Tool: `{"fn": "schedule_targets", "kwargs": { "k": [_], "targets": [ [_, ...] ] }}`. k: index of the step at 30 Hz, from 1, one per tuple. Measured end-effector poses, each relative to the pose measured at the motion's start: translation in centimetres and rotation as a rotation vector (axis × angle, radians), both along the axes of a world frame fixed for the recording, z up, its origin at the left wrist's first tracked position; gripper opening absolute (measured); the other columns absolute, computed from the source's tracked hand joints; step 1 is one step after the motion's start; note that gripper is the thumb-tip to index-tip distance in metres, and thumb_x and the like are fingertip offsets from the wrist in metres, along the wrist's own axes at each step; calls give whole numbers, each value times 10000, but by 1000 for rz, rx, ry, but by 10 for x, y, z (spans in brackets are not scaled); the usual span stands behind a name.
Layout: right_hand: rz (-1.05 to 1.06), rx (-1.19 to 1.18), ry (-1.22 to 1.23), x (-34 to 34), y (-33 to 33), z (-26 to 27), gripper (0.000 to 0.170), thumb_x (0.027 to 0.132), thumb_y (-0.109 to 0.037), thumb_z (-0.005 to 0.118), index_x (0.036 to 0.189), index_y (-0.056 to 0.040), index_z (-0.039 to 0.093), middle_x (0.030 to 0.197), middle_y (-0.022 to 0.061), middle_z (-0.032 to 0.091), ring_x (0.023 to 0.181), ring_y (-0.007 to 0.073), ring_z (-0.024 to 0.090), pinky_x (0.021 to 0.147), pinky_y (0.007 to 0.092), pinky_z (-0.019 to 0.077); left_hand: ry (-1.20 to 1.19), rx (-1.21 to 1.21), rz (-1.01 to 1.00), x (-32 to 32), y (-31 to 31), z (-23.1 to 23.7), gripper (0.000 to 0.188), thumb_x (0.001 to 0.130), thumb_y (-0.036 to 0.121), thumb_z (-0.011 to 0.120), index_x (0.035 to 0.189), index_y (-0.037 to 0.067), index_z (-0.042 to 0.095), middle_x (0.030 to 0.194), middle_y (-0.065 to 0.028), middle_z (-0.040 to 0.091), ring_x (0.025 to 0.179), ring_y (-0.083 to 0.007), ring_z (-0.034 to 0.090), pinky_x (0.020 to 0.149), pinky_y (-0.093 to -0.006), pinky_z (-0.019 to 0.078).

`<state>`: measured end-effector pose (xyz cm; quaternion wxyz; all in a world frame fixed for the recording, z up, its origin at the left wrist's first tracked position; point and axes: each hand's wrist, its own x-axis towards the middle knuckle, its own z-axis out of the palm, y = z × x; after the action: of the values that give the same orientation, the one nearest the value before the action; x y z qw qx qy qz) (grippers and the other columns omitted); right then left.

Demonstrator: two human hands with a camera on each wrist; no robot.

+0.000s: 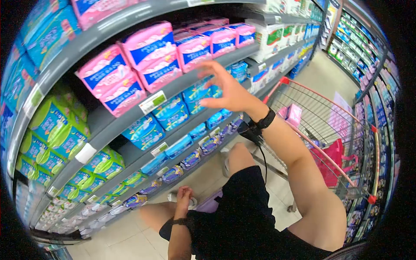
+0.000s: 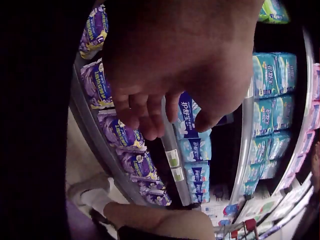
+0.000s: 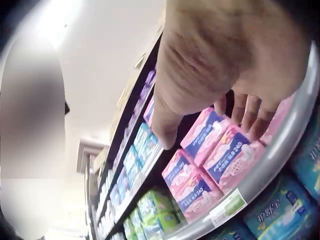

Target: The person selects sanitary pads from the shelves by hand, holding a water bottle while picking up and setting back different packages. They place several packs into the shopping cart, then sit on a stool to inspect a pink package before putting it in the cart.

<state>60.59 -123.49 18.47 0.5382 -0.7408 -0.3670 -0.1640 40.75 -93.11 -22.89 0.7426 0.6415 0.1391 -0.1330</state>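
Observation:
My right hand (image 1: 227, 89) is raised before the shelf of pink packs (image 1: 193, 50), thumb and fingers spread apart with nothing between them. In the right wrist view the same hand (image 3: 235, 60) hangs in front of the stacked pink packs (image 3: 202, 135), and whether a fingertip touches one I cannot tell. My left hand (image 1: 185, 197) is low by the knee, fingers loosely bent and holding nothing. The left wrist view has that hand (image 2: 180, 65) in front of purple packs (image 2: 120, 132) and blue packs (image 2: 196, 150) on lower shelves.
A shopping cart (image 1: 320, 102) with red trim stands at the right, holding a pink pack (image 1: 294, 115) and a red bag (image 1: 331, 162). Green packs (image 1: 56, 123) fill shelves at the left. A black device with a cable (image 1: 264, 160) hangs near the right wrist. Shelves also line the far right.

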Motion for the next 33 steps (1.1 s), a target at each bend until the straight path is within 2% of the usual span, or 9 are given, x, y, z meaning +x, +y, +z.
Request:
{"fn": "schedule_targets", "kwargs": {
  "k": [4,5,8,9,13,20,24,27,33],
  "targets": [
    [-361,-288,-459,7,58,36,1083,636,-384,903,1529,-204,318,1508,265,230,1380,459,297,1094,530,382,-2,-26,45,0,7,-1,131,970,145,597,1096,114,581,928,-10,640,805,-130,610,666,-283,471],
    [-371,-249,-469,14,70,37,1096,618,-381,902,1538,-267,318,1506,307,197,1379,540,245,1121,599,301,-10,-28,55,0,8,-4,123,971,145,596,1089,113,583,915,-10,638,800,-130,608,662,-282,468],
    [-598,-238,-453,27,101,46,1126,603,-405,902,1546,-251,307,1523,308,181,1397,541,231,1110,635,270,8,-26,85,0,7,0,108,973,145,594,1075,109,593,882,-12,633,784,-130,603,649,-278,458],
    [-666,-210,-425,35,110,45,1208,585,-439,904,1572,-264,230,1539,326,140,1417,539,209,1091,678,235,39,-19,98,-1,6,3,110,972,145,594,1075,105,597,876,-13,632,778,-131,603,644,-277,455],
    [-810,-152,-331,48,136,49,1320,596,-468,907,1593,-280,63,1546,343,68,1422,546,193,1082,679,230,135,-93,158,-3,17,-23,141,969,144,596,1095,83,607,860,-23,632,753,-136,600,623,-274,448],
    [-803,-229,-318,60,142,53,1290,593,-519,908,1596,-311,123,1549,347,42,1434,543,181,1041,691,246,140,-82,178,5,14,-41,138,942,160,639,1038,62,634,820,-32,632,725,-138,601,597,-288,452],
    [-789,-254,-268,59,136,60,1254,599,-532,883,1591,-297,153,1519,347,201,1420,493,271,1048,667,239,198,-36,164,8,4,-25,136,938,193,660,990,70,635,818,-35,636,715,-142,603,595,-296,457],
    [-712,-184,-280,70,131,55,1178,594,-503,879,1555,-283,235,1381,333,388,1352,465,362,1032,661,241,223,-83,126,6,4,-33,138,940,217,665,969,86,632,817,-29,635,713,-141,603,599,-297,460],
    [-758,-79,-369,73,124,55,1032,596,-403,868,1461,-223,336,1290,229,472,1240,383,443,993,597,255,154,-99,68,-5,13,-27,138,951,225,636,1006,100,613,813,-28,627,700,-148,597,599,-296,459]
  ]
}}
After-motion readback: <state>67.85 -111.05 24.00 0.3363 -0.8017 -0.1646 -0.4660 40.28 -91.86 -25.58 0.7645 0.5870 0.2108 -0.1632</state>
